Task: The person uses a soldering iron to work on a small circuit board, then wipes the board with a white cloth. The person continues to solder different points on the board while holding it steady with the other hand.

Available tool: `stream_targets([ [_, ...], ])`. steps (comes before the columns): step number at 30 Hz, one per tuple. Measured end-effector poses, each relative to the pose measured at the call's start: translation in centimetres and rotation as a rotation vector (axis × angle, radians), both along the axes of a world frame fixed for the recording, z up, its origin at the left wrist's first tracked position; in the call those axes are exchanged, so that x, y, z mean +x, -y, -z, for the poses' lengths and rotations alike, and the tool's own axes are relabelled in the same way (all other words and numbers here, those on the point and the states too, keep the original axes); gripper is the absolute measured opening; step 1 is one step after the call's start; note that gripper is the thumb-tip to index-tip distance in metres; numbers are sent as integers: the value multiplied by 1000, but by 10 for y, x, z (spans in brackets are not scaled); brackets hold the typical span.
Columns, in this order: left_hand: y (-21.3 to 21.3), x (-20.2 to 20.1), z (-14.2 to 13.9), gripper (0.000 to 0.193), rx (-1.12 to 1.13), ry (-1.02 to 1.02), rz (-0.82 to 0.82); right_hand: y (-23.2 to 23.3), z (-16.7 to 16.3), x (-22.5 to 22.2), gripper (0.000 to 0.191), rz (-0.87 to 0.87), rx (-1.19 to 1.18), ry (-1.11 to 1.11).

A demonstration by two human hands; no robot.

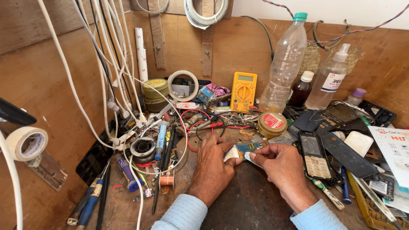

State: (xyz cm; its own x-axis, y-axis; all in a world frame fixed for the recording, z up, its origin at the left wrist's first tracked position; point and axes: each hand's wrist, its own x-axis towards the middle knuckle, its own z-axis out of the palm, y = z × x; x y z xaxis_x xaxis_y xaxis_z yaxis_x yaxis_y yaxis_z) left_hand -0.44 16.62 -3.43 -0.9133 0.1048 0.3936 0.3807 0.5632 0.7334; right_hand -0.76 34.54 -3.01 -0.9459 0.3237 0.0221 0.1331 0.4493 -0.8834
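A small circuit board, blue with yellow bits and a white end, sits in the middle of the messy wooden workbench, held between two hands. The left hand pinches the white end of the board with its thumb and fingers, at about 9 o'clock from the board. The right hand grips the other end with its fingertips, at about 4 o'clock from the board. Both arms wear light blue sleeves. At 12 o'clock from the board stands a yellow meter with a round dial, leaning on the back wall. At 1 o'clock is a small round tin with a red lid, and behind it a tall clear bottle with a green cap. At 3 o'clock lies an opened phone with its keypad showing, next to other dark phone parts. At 9 o'clock is a spool of shiny wire, and just beside it a blue tube. At 8 o'clock lies a small copper coil. Red and black wires curl at 11 o'clock. Far off at 9 o'clock, a roll of tape hangs on the side wall. White cables hang down at 10 o'clock.
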Motion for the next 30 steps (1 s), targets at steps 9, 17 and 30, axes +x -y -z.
stream_targets([
  [9, 4, 4, 0, 45, 6, 1, 6, 8, -3, 4, 18, 36, 48, -61],
  [17, 8, 6, 2, 46, 28, -26, 0, 12, -7, 7, 21, 27, 236, -135],
  [30, 11, 9, 3, 47, 45, -80, 6, 24, -9, 20, 23, 1, 486, -286],
])
